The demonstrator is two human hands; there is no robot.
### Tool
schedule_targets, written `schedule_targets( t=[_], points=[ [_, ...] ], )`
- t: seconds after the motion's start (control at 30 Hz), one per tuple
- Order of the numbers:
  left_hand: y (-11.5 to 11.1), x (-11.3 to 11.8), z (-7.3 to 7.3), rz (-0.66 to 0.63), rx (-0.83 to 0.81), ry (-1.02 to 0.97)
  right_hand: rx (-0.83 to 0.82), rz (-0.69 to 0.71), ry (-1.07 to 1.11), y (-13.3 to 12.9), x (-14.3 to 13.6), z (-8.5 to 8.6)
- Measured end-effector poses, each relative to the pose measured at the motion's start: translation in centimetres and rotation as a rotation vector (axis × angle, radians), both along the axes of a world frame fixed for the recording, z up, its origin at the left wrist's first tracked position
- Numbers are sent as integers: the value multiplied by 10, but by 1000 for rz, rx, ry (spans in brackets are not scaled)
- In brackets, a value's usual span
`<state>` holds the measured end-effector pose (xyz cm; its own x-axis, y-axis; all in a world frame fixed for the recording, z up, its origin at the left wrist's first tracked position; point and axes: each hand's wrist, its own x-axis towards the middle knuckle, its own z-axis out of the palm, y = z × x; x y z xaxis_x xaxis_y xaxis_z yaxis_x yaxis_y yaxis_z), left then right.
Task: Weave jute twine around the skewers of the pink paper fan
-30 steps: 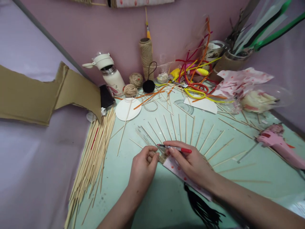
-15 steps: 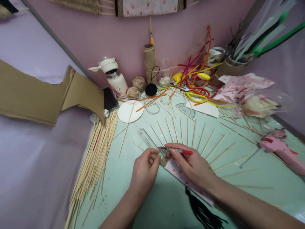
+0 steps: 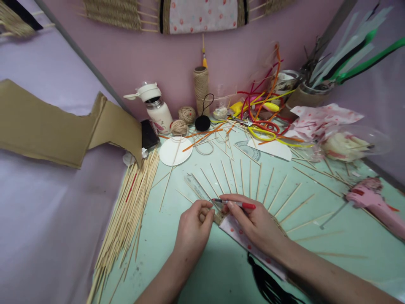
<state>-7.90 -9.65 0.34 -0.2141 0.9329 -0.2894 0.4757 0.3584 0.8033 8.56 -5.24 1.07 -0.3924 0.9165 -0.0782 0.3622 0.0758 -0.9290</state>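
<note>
My right hand grips a red-capped pen, its tip pointing left over a clear ruler. Beside that tip, the fingers of my left hand are pinched together at the ruler's lower end; what lies between them is hidden. Under my right hand is a half-round fan with pink dotted fabric, a twine band and thin wooden sticks spreading outward. A black tassel hangs from its straight edge.
Loose sticks lie in a heap at left, near cardboard. Behind stand a white bottle, twine balls, a twine spool and scissors. A pink glue gun lies at right.
The whole view has tilted up slightly, so everything sits a little lower in the picture. Both hands, the pen and the ruler keep nearly the same places on the fan.
</note>
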Motion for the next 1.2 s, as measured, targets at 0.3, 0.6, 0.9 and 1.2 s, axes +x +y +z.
schedule_targets(
  t=[0.3, 0.6, 0.9, 1.2],
  points=[
    [1, 0, 0, 3, -10, -1, 0, 3, -22, 1, 0, -1],
    [0, 0, -1, -3, -25, 7, -10, 7, -23, 1, 1, 0],
    [0, -1, -3, -5, -5, -2, -11, 3, -15, 0, 1, -1],
    [-2, 0, 1, 51, 40, -84, 21, -8, 6, -1, 4, -6]
  ],
)
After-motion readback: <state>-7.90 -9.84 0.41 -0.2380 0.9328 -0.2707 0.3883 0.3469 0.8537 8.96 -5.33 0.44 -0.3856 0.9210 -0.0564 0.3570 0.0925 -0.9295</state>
